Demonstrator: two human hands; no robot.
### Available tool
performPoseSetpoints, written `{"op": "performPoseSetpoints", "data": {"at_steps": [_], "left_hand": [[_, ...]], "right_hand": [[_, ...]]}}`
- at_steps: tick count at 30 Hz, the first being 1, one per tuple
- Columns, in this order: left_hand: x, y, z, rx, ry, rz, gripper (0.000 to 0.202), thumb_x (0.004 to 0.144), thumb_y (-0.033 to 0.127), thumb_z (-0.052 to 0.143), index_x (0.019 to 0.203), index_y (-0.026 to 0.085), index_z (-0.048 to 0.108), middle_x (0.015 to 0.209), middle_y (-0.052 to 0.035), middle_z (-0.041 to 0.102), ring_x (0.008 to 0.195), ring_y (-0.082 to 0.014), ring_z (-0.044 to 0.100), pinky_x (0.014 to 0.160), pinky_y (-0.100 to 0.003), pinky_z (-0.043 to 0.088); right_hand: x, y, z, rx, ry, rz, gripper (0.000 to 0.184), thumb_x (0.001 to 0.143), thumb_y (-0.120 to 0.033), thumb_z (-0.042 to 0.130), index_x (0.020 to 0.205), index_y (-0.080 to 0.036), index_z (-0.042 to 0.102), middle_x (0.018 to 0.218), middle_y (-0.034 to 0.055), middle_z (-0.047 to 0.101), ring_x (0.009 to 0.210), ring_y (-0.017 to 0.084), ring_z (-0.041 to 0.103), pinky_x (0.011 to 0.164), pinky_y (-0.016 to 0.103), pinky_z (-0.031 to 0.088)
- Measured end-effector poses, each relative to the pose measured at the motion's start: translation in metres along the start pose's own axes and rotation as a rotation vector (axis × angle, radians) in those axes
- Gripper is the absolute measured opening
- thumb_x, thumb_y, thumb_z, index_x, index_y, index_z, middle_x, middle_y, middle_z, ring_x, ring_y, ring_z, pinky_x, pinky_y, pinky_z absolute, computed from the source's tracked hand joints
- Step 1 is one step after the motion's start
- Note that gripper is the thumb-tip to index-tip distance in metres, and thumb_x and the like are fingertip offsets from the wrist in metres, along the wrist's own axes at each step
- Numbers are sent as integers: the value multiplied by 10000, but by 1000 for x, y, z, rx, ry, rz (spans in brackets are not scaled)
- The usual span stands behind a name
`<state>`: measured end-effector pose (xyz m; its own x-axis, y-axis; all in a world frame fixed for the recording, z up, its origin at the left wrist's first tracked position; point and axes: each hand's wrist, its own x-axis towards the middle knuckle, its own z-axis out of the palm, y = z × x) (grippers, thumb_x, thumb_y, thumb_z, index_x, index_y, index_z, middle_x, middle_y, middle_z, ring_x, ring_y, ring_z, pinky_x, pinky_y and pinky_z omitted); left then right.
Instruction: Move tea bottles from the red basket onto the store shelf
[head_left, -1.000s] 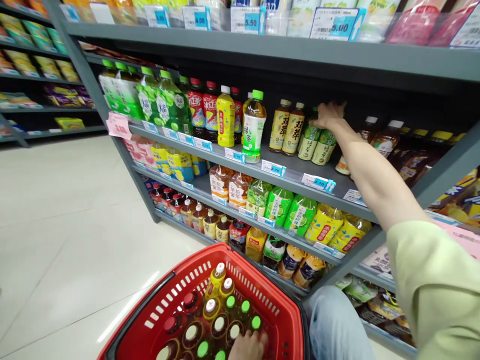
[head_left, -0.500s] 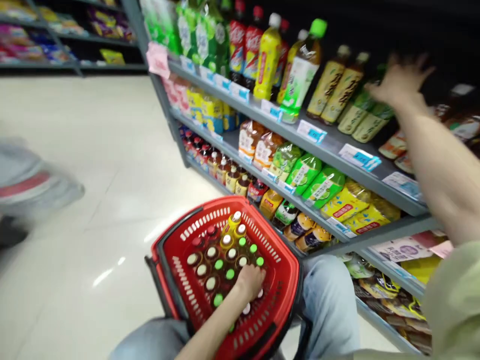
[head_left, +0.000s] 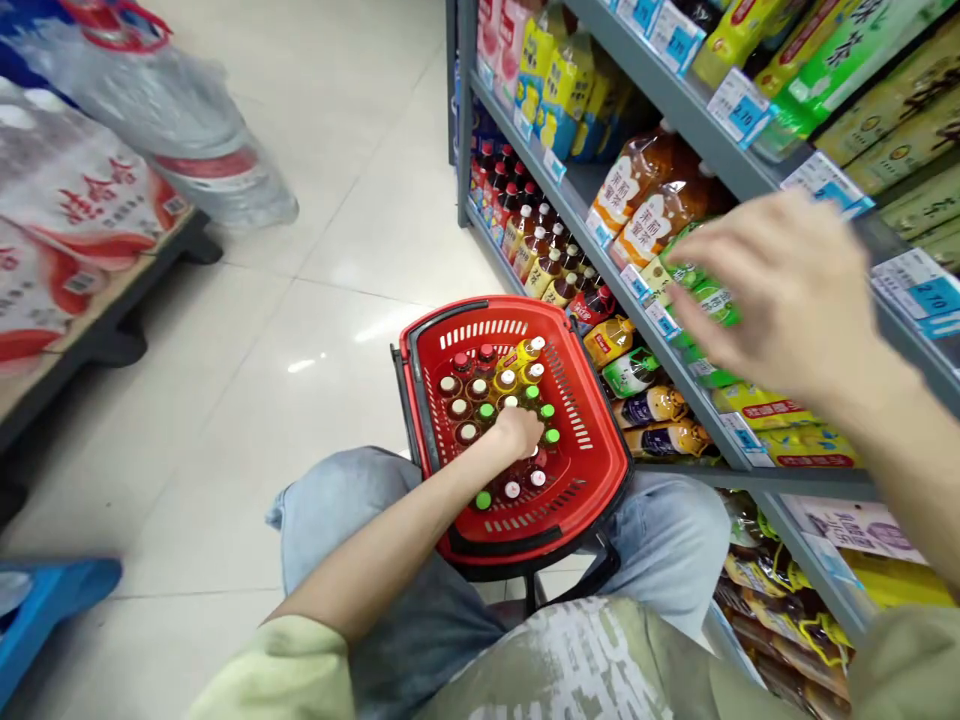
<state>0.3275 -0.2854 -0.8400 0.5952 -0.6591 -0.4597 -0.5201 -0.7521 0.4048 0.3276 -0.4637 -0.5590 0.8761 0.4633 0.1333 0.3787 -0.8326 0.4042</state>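
A red plastic basket (head_left: 592, 440) stands on the floor between my knees, packed with several upright drink bottles (head_left: 480, 390) with green, white, yellow and red caps. My left hand (head_left: 519, 432) reaches down into the basket and closes over the top of one bottle near the middle. My right hand (head_left: 780, 295) hangs in the air in front of the grey shelves (head_left: 720, 150), fingers spread and blurred, holding nothing. Green and orange drink bottles (head_left: 652, 205) lie on the shelf just behind it.
The shelf unit runs along the right with price tags (head_left: 739, 100) on its edges and small bottles (head_left: 536, 235) on the low tier. Shrink-wrapped packs of water bottles (head_left: 97, 190) sit on a low pallet at left. A blue object (head_left: 45, 600) lies at bottom left.
My view has swung down and left toward the basket. My right hand has come away from the upper shelf bottles, open. My left hand stays in the basket on a bottle.
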Motion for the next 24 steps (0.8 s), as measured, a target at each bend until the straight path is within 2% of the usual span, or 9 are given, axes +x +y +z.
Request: {"op": "performPoseSetpoints", "data": {"at_steps": [2, 4, 6, 9, 12, 14, 17, 21, 24], "left_hand": [[-9, -11, -17, 54, -16, -59, 283, 871, 113, 617, 1112, 105, 763, 1156, -250, 735, 1117, -368, 693, 920, -429, 529], [-19, -19, -30, 87, -10, -108, 325, 897, 99, 551, 1160, 54, 737, 1182, -286, 712, 1150, -400, 669, 924, -463, 518], [-28, -24, -36, 105, 1, -149, 352, 922, 90, 488, 1179, 27, 721, 1197, -299, 701, 1173, -409, 652, 941, -481, 501], [-40, -25, -35, 102, -12, -179, 351, 928, 120, 506, 1205, 65, 713, 1226, -267, 701, 1165, -378, 659, 944, -447, 500], [-46, -23, -27, 72, -35, -160, 381, 922, 191, 561, 1277, 119, 681, 1248, -236, 703, 1167, -361, 661, 937, -424, 508], [-47, -24, -20, 56, -40, -148, 416, 937, 214, 547, 1330, 122, 647, 1259, -239, 696, 1182, -368, 653, 944, -436, 505], [-46, -27, -11, 51, -58, -154, 436, 941, 211, 538, 1353, 94, 624, 1270, -263, 682, 1187, -384, 647, 948, -456, 500], [-42, -35, -1, 63, -99, -159, 455, 908, 250, 606, 1344, 121, 635, 1290, -250, 676, 1175, -388, 652, 950, -459, 505], [-42, -43, 2, 88, -101, -161, 495, 907, 285, 611, 1379, 133, 609, 1296, -253, 672, 1170, -398, 655, 940, -470, 513]], "right_hand": [[3, -39, 31, 103, -135, -263, 444, 1029, -486, 354, 1212, -223, 662, 1131, 132, 706, 1157, 356, 613, 922, 542, 486], [-3, -70, 81, 216, -367, -349, 386, 1041, -400, 384, 1092, -172, 691, 1027, 133, 724, 1001, 295, 679, 834, 434, 509], [-19, -103, 139, 261, -615, -288, 370, 1029, -400, 438, 1045, -137, 698, 980, 155, 733, 905, 296, 712, 761, 394, 510], [-53, -159, 218, 318, -918, -144, 495, 956, -533, 572, 1129, -84, 689, 1097, 243, 716, 1053, 391, 696, 831, 428, 510], [-82, -208, 267, 375, -999, -129, 526, 937, -559, 593, 1255, -143, 641, 1134, 191, 725, 1036, 340, 716, 800, 367, 527], [-92, -228, 285, 389, -1007, -124, 504, 921, -415, 657, 1348, -160, 576, 1192, 179, 709, 1075, 316, 705, 818, 345, 523], [-97, -238, 302, 405, -996, -111, 509, 869, -217, 680, 1359, -157, 555, 1288, 186, 662, 1156, 313, 666, 852, 339, 506], [-97, -234, 308, 448, -988, -120, 391, 825, -210, 699, 1211, -187, 643, 1235, 150, 686, 1106, 294, 679, 810, 312, 485], [-97, -226, 296, 486, -938, -121, 361, 779, -263, 742, 1125, -192, 668, 1167, 142, 703, 1044, 294, 688, 751, 301, 456]]}}
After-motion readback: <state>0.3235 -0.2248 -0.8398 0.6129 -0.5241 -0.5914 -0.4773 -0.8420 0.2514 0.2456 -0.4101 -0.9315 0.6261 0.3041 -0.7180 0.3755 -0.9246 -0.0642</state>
